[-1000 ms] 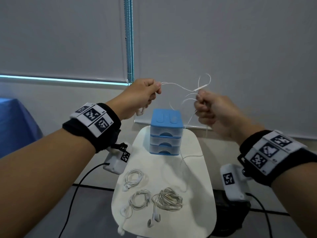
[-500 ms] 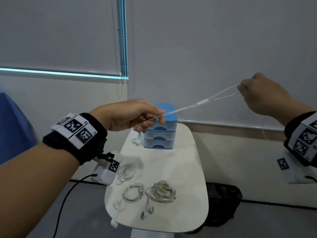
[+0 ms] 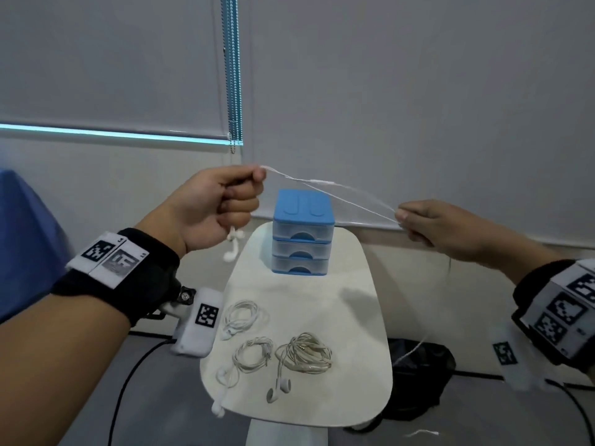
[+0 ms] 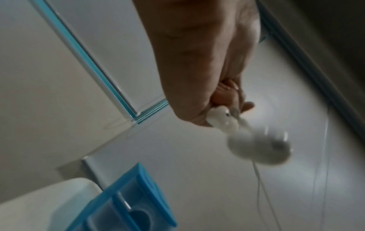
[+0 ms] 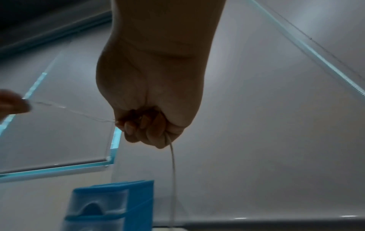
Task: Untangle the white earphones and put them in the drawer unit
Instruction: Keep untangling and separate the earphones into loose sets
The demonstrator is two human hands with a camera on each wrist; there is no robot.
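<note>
A white earphone cable [image 3: 338, 191] is stretched in the air above the blue drawer unit [image 3: 302, 231]. My left hand [image 3: 222, 204] grips one end, with the two earbuds [image 3: 232, 246] dangling below the fist; they show blurred as earbuds [image 4: 256, 140] in the left wrist view. My right hand [image 3: 428, 222] pinches the two cable strands at the right, and the rest of the cable [image 5: 172, 179] hangs down from that fist. The drawer unit has three shut drawers and stands at the far end of the white table [image 3: 347, 317].
Three coiled earphone sets lie on the near half of the table: one small coil [image 3: 241, 317], a second coil [image 3: 254, 352], and a greyer bundle [image 3: 306, 352]. A black bag [image 3: 418, 378] sits on the floor at the right. Window blinds are behind.
My hands have pulled apart, drawing the cable out into a line. Since half a second ago the left hand rose and the right hand dropped lower.
</note>
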